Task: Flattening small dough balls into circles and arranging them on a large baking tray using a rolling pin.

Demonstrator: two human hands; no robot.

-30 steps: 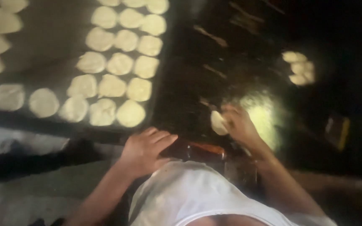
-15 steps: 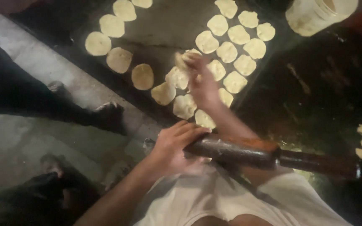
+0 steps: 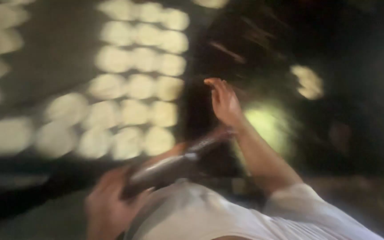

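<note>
Pretty blurry shot, but the left hand (image 3: 107, 209) at the bottom left is wrapped around one end of a dark rolling pin (image 3: 174, 164), which slants up toward centre, probably just kept out of the way. The right hand (image 3: 224, 101) hovers mid-frame, fingers spread, holding nothing. Rows of pale dough discs (image 3: 134, 89) fill a dark tray (image 3: 58, 53) across the upper left. A few more dough pieces (image 3: 308, 82) sit upper right. Nothing blocks either hand.

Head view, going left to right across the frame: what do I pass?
Rows of flat dough rounds → left hand gripping the dark rolling pin → right hand, open and empty → small pile of dough pieces. All heavily blurred.
</note>
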